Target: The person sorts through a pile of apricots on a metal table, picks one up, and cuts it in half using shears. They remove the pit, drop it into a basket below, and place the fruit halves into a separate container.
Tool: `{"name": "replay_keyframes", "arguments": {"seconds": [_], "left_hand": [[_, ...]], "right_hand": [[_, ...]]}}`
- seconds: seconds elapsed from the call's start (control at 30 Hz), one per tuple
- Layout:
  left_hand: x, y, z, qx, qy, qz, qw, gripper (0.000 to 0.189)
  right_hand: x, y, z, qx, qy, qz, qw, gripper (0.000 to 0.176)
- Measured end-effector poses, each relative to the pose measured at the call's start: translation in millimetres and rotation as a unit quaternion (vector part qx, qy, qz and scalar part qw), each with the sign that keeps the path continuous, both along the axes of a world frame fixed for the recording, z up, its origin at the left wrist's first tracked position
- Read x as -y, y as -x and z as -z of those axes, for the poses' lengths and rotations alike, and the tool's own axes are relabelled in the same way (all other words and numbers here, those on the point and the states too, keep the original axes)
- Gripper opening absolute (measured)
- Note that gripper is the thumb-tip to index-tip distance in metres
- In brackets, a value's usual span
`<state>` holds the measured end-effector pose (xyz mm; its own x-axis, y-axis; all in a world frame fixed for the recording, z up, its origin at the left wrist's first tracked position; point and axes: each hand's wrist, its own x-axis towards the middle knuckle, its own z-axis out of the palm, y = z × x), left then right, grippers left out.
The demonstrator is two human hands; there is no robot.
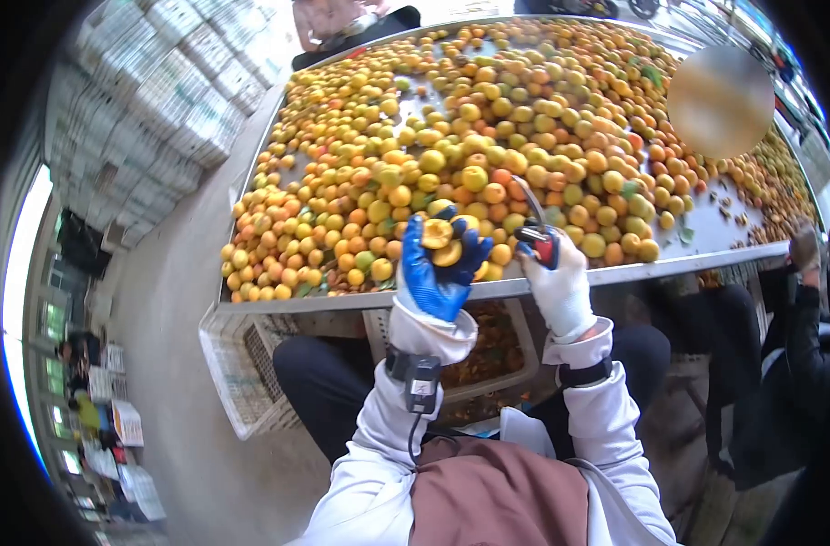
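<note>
My left hand, in a blue-coated glove, is cupped palm up around a cut apricot, whose halves show their hollow insides. Beside it my right hand, in a white glove, is closed on the dark and red handle of a small curved knife. The blade points up and away from me, apart from the cut fruit. Both hands are at the near edge of a metal table, just in front of a broad heap of whole apricots.
Below the table edge stand a white plastic crate and a tub holding cut pieces. Pits lie on the table's right side. A co-worker sits to my right, another person is across the table. Crates are stacked at left.
</note>
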<state>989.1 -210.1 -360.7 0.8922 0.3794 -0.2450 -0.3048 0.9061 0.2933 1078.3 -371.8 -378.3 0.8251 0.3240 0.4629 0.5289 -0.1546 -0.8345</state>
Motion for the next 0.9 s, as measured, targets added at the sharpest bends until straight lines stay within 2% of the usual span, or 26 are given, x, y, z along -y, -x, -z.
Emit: {"name": "replay_keyframes", "arguments": {"seconds": [0.07,0.1,0.4,0.47,0.53,0.6,0.63,0.67,0.73,0.77,0.8,0.87,0.9], "left_hand": [[5.2,-1.0,1.2,0.001,-0.005,-0.035,0.999,0.042],[5.6,-0.6,3.2,0.024,0.000,-0.033,0.999,0.042],[7.1,8.2,10.2,0.096,-0.046,-0.013,0.994,0.051],[10.9,8.3,12.7,0.141,-0.122,-0.019,0.982,0.049],[14.7,9.1,13.6,0.129,-0.128,-0.025,0.983,0.050],[16.8,11.0,9.0,0.108,-0.098,0.018,0.989,0.050],[20.5,12.4,6.1,0.037,-0.123,-0.018,0.992,0.049],[20.1,11.6,10.8,0.038,-0.121,-0.016,0.992,0.049],[17.7,10.2,23.7,-0.012,-0.122,0.004,0.992,0.054],[21.1,14.7,10.3,-0.042,-0.133,0.011,0.990,0.055],[20.8,14.6,16.1,-0.044,-0.132,0.012,0.990,0.055],[18.0,13.7,31.4,-0.075,-0.230,0.016,0.970,0.056],[20.2,11.6,36.5,-0.075,-0.205,0.017,0.976,0.056]], "right_hand": [[-0.8,10.1,-12.9,-0.139,-0.030,-0.051,0.989,0.024],[-3.5,14.5,-17.9,-0.124,-0.051,-0.059,0.989,0.024],[-10.4,41.1,-33.1,-0.121,0.039,-0.119,0.985,0.023],[-14.4,44.5,-31.7,-0.139,0.022,-0.126,0.982,0.024],[-17.9,48.3,-34.0,-0.102,0.015,-0.110,0.989,0.027],[-20.8,49.6,-33.8,-0.060,0.012,-0.101,0.993,0.029],[-21.2,48.7,-33.9,-0.019,0.007,-0.092,0.996,0.032],[-20.1,45.7,-35.5,-0.019,0.009,-0.090,0.996,0.032],[-15.7,37.0,-39.0,0.104,0.088,-0.116,0.984,0.036],[-13.6,33.4,-37.2,0.119,0.100,-0.142,0.978,0.038],[-11.8,32.6,-36.5,0.116,0.101,-0.141,0.978,0.038],[-8.3,34.2,-36.3,0.117,0.187,-0.177,0.959,0.038],[-8.3,36.2,-35.7,0.123,0.194,-0.179,0.957,0.035]]}}
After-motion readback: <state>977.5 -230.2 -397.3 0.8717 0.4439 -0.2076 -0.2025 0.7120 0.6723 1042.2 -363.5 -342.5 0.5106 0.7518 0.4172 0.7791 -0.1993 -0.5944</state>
